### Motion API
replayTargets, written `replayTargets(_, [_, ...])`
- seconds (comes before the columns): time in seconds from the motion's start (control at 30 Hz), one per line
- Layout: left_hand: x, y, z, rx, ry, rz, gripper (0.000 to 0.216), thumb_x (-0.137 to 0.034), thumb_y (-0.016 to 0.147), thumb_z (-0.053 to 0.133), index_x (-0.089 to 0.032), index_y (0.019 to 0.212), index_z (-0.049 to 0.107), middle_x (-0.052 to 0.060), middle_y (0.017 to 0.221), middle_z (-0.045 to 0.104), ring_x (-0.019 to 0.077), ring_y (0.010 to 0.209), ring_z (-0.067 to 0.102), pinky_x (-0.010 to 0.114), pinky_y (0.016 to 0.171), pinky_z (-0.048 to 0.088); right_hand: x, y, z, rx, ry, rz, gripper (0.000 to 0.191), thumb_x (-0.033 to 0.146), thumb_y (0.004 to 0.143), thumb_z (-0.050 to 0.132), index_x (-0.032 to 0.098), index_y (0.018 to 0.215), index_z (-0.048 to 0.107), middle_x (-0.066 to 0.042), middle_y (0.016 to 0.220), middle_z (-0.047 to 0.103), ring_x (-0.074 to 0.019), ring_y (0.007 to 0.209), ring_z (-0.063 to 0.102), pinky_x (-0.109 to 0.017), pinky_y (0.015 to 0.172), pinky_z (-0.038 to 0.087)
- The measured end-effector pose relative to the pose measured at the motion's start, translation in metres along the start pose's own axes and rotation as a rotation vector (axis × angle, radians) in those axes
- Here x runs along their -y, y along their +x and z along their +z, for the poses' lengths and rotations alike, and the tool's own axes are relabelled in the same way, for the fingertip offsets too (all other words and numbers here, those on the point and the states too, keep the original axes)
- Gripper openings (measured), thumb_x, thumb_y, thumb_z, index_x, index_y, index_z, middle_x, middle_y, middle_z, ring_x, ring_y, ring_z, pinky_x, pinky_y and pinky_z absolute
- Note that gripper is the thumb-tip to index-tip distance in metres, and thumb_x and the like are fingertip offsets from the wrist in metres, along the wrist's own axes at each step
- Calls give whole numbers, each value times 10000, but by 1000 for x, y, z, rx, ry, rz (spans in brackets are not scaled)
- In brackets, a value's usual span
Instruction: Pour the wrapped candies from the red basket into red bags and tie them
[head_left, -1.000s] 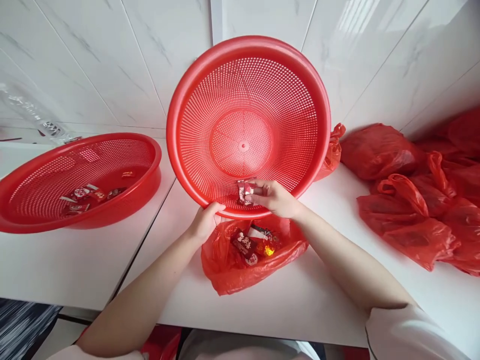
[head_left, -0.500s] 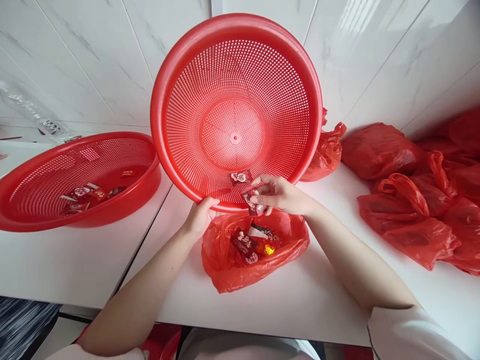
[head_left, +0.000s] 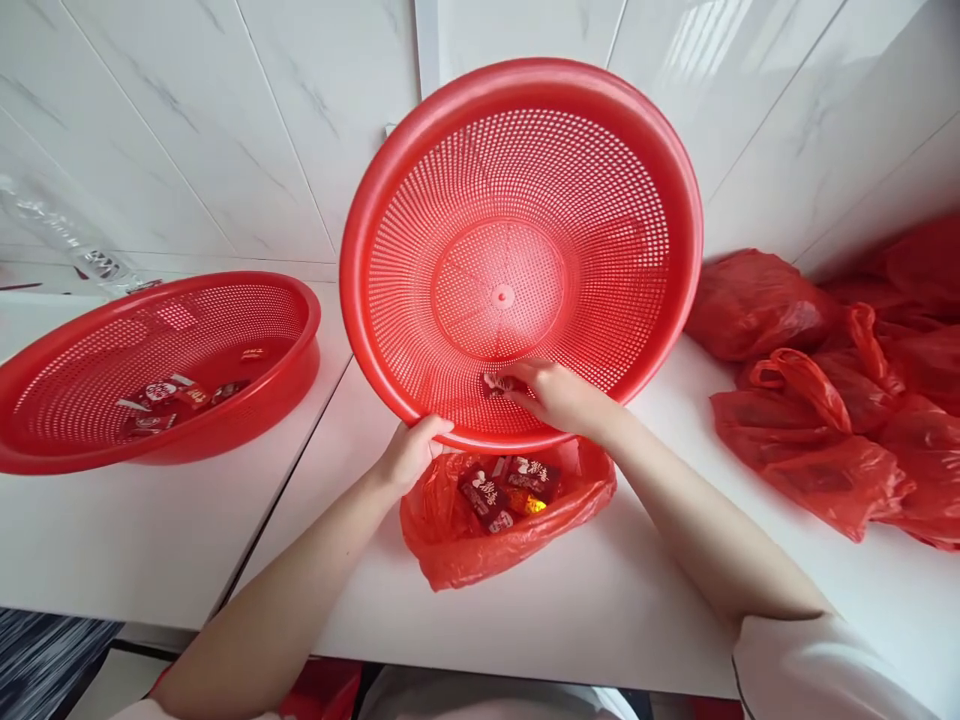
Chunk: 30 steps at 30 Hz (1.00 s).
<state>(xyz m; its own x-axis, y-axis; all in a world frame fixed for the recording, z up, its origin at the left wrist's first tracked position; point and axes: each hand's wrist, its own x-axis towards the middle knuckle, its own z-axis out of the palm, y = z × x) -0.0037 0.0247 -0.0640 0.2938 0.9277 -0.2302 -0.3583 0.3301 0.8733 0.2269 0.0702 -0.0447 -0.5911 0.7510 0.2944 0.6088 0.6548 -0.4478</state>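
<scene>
A large red perforated plastic basket (head_left: 502,230) is tilted toward me, its mouth facing the camera. My left hand (head_left: 411,450) grips its lower rim, thumb over the edge. Inside the basket, low on its wall, my right hand (head_left: 555,395) has its fingers closed on a small dark red wrapped candy (head_left: 496,384). Just below the rim sits an open red plastic bag (head_left: 442,560) on the table. Several dark red packets (head_left: 484,495) with pale lettering and a shiny yellow-orange wrapper (head_left: 534,506) lie in the bag.
To the left stands another red basket (head_left: 296,360) with several wrapped candies (head_left: 187,392) in it. Several filled red plastic bags (head_left: 810,440) are piled at the right. A clear plastic bottle (head_left: 75,240) lies by the tiled wall (head_left: 187,130). A seam crosses the white table (head_left: 150,540).
My right hand has moved from over the bag up into the basket. A packet it held now lies in the bag. The basket has shifted right and tilted.
</scene>
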Motion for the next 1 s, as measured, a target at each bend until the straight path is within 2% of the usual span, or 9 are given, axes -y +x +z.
replayTargets(0.13, [1,-1,0,-53,89,-3,92,-211,690,613,-123,673,635,71,742,678,294,890,654,452,816,525,2,-1,2,170,119,-54,292,254,896,541,209,1167,641,-72,1103,688,-203,962,650,-342,893,491])
replayTargets(0.3, [2,4,-5,-77,92,9,93,-220,676,622,-132,648,617,39,663,633,250,805,649,411,770,531,7,1,-5,88,318,93,298,335,924,494,197,1125,665,-45,988,722,-173,832,677,-310,796,516])
replayTargets(0.4, [3,6,-8,-104,87,47,88,-202,675,622,-142,621,590,23,644,609,225,747,640,371,706,536,9,2,-8,141,516,117,351,418,909,507,191,1115,676,-35,982,724,-168,766,687,-302,743,531])
replayTargets(0.6, [3,7,-10,-50,2,66,81,-180,714,584,-129,739,640,30,673,629,215,717,647,379,714,538,11,0,-12,166,666,132,408,462,855,583,172,1123,684,-53,980,728,-174,821,684,-326,799,541])
replayTargets(0.73, [3,6,-9,-45,-7,19,122,-201,723,563,-118,766,641,41,657,635,228,707,659,394,718,536,15,-3,-16,361,747,148,405,480,815,629,145,1025,719,-67,886,736,-159,745,679,-291,691,556])
replayTargets(0.8, [1,5,-8,-53,-13,16,147,-207,714,559,-117,794,642,56,705,659,240,740,668,398,725,537,19,-5,-20,446,685,129,374,483,834,608,139,904,735,-59,813,733,-143,687,669,-263,647,538])
replayTargets(0.87, [-1,5,-6,-76,-31,2,169,-222,700,551,-117,801,638,67,731,671,251,765,672,402,730,539,22,-7,-28,377,531,81,379,476,864,573,139,772,721,-41,722,713,-123,632,641,-246,624,504])
replayTargets(0.93, [-5,4,-5,-95,-48,-39,206,-257,694,531,-114,801,634,78,721,672,264,762,672,406,705,545,24,-9,-39,164,345,32,384,463,892,540,146,743,698,-31,693,692,-114,614,611,-247,623,476])
replayTargets(1.0, [-10,4,-4,-119,-39,-57,247,-290,689,512,-105,800,632,91,704,671,273,740,671,403,666,549,24,-12,-52,-21,188,-35,343,459,893,541,157,826,689,-44,790,702,-134,704,624,-276,700,478])
